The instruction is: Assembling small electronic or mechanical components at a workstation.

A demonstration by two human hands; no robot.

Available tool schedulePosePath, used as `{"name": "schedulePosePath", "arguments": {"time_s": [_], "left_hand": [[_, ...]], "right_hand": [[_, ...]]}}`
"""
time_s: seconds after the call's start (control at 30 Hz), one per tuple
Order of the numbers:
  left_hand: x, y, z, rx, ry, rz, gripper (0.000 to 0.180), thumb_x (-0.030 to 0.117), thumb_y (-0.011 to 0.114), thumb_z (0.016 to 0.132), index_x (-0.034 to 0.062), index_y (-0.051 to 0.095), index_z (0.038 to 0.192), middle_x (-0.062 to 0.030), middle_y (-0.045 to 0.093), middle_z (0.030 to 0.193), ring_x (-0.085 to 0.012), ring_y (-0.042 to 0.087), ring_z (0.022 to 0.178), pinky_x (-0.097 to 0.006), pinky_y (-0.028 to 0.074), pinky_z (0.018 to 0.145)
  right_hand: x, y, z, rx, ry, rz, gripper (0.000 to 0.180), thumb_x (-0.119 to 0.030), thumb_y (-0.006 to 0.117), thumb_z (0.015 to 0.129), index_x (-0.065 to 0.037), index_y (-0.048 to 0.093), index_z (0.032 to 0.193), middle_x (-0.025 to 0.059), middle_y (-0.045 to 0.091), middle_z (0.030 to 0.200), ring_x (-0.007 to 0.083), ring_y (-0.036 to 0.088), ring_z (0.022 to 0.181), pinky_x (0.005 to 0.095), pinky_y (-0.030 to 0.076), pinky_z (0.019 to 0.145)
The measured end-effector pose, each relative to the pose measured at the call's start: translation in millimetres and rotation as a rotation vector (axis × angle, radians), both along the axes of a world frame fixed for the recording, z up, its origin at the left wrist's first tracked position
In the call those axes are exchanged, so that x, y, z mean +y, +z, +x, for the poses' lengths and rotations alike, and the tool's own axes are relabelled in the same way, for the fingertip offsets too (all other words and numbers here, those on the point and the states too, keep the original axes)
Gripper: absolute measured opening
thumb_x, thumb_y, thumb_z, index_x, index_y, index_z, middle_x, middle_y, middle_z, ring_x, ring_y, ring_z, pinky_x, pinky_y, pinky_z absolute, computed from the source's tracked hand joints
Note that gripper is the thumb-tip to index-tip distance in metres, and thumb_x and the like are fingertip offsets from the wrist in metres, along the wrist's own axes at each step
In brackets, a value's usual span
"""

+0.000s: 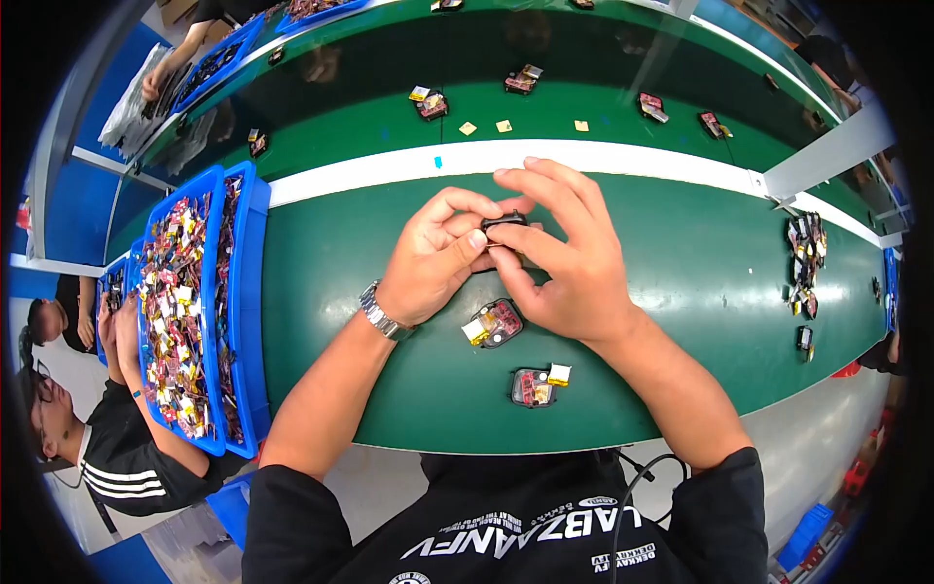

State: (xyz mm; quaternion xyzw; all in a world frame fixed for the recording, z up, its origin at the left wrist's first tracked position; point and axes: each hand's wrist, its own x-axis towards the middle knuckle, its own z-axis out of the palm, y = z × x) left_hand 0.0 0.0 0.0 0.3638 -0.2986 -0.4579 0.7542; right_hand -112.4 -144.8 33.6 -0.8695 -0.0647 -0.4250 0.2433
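Note:
Above the green table, a small black plastic housing (505, 220) sits between my two hands. My left hand (438, 251) grips it from the left, thumb on its near side and fingers curled behind. From the right, my right hand (572, 255) presses index finger and thumb against it, its other fingers raised. What lies inside the housing is hidden by my fingers. Nearer me on the table rest two similar open units, one with a red circuit board (503, 318) and a silver-yellow battery (478, 331) beside it, the other a dark housing (531, 387) with a battery (559, 374) at its upper right.
Two blue bins (255, 321) full of boards and batteries stand at the left, a co-worker (126, 438) beyond them. A white rail (389, 173) separates my table from a green conveyor (584, 97) carrying several units. More units (806, 258) are piled at the right, near a metal post (827, 151).

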Motion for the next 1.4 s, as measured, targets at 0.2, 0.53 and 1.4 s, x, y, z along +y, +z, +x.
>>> {"name": "schedulePosePath", "arguments": {"time_s": [0.2, 0.53, 1.4], "left_hand": [[-0.6, 1.0, -1.7, 0.021, -0.015, -0.018, 0.024, 0.009, 0.055, 0.097, 0.0023, 0.048, 0.119, -0.0255, 0.05, 0.136, -0.0268, 0.06, 0.117, -0.04, 0.053, 0.096], [-1.6, 5.5, -5.2, -0.11, 0.077, 0.06, 0.019, 0.007, 0.049, 0.1, 0.0026, 0.047, 0.118, -0.0226, 0.049, 0.14, -0.0252, 0.057, 0.121, -0.038, 0.051, 0.099], [-0.8, 4.8, -2.1, 0.008, 0.073, 0.132, 0.027, 0.007, 0.048, 0.1, 0.0021, 0.043, 0.126, -0.0136, 0.059, 0.124, -0.0198, 0.059, 0.114, -0.039, 0.052, 0.098]], "right_hand": [[0.6, 0.3, -3.1, 0.003, -0.006, 0.027, 0.015, -0.003, 0.073, 0.065, -0.007, 0.069, 0.079, 0.0078, 0.063, 0.116, 0.032, 0.055, 0.116, 0.0417, 0.049, 0.089], [-4.3, -1.5, -2.8, 0.194, 0.142, 0.24, 0.022, 0.005, 0.067, 0.068, -0.004, 0.07, 0.089, 0.0127, 0.057, 0.13, 0.0379, 0.044, 0.129, 0.0449, 0.046, 0.098], [-0.5, -2.5, 2.8, 0.072, -0.013, -0.044, 0.026, 0.0, 0.071, 0.066, -0.004, 0.068, 0.091, 0.0048, 0.06, 0.093, 0.0212, 0.059, 0.088, 0.0305, 0.053, 0.069]]}}
